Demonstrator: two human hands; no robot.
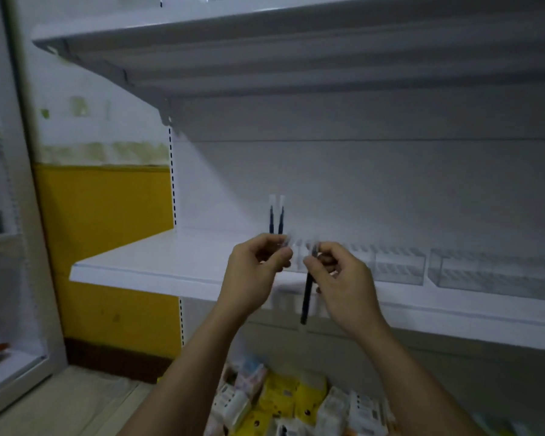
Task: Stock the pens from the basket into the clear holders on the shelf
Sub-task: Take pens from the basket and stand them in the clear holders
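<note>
My left hand (255, 268) pinches two dark pens (276, 217) that stand upright, their clear ends pointing up. My right hand (337, 278) pinches a single dark pen (307, 294) that hangs down below the fingers, in front of the shelf edge. Both hands hover close together over the white shelf (158, 259). Clear holders (398, 265) stand in a row on the shelf just behind and to the right of my hands; a larger clear holder (491, 273) sits further right. The holder nearest my hands is mostly hidden by them.
An upper shelf (265, 51) overhangs the working shelf. Below, near the floor, lie several white and yellow packets (283, 404). A yellow wall panel (107, 247) and a glass cabinet (10, 278) stand to the left.
</note>
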